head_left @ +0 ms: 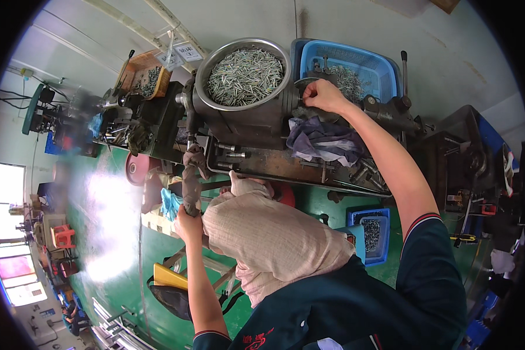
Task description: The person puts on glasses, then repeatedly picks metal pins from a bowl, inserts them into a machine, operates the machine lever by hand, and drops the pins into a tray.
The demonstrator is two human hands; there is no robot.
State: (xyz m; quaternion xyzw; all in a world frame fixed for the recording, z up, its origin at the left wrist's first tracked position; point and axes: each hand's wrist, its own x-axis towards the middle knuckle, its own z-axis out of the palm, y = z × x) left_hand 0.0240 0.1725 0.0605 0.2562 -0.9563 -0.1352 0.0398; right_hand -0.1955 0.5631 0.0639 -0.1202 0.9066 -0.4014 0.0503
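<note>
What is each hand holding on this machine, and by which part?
Left hand grips the cloth-wrapped lever at its lower end. Right hand rests on the machine beside the bowl; its grasp can't be told.

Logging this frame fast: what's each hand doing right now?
Left hand: closed around the cloth-wrapped lever.
Right hand: closed on a machine part beside the metal bowl; what it grips is hidden.

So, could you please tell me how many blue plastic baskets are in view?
2. A large blue basket sits on the machine behind the right hand; a smaller blue basket of small metal parts stands lower down near the floor. Others may be hidden.
</note>
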